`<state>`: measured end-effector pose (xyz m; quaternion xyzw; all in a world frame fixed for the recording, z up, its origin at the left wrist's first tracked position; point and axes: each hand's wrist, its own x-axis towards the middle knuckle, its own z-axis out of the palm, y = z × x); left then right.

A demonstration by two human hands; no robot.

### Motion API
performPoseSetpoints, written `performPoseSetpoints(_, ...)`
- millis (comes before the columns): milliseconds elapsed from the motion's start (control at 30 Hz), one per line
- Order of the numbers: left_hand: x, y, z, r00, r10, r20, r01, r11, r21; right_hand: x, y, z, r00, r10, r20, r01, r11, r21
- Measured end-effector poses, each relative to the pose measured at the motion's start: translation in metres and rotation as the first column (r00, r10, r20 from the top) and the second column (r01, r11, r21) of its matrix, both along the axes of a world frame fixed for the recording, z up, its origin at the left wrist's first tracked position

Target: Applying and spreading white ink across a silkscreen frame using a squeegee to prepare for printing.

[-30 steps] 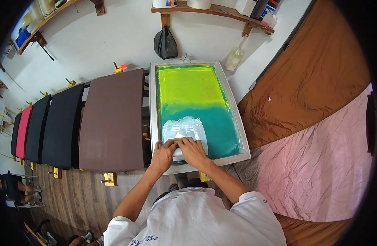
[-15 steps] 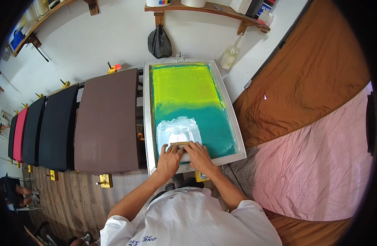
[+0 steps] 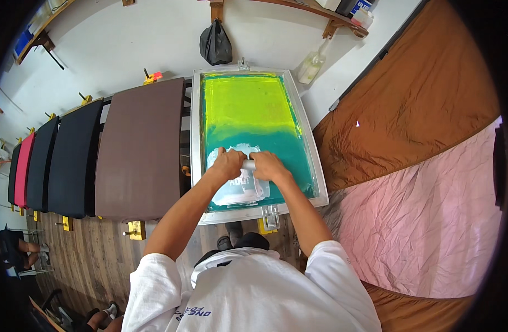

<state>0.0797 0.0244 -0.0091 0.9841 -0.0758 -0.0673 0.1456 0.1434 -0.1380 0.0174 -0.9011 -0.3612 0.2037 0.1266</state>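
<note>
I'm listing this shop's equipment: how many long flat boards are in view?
5: a brown board beside the framed screen, then, leftward, a wide black board, a dark board, a pink board and a narrow black board. Another may be hidden beneath the screen.

Left hand [image 3: 230, 164] and right hand [image 3: 269, 166] (2 arms [image 3: 190, 213] outstretched) curl close together.

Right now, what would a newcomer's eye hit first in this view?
The framed screen near the middle: bright yellow-green at its far end, teal nearer the person. On its near left part is a white patch, where left grip and right grip share a pale tool. Next, the pink board among dark ones at far left, and brown-and-pink sheeting at right.
</note>
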Motion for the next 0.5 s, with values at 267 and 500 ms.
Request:
performPoseSetpoints(267,-0.086,-0.030,0.008,0.996,-0.086,0.026,0.088,0.994,-0.063,-0.090,-0.038,-0.004,1.000,-0.014,0.015,0.013,0.998,0.069)
performPoseSetpoints(500,-0.105,-0.030,0.035,1.000,0.026,-0.010,-0.027,0.994,-0.108,-0.098,-0.033,0.018,1.000,0.018,-0.009,-0.016,0.987,0.157)
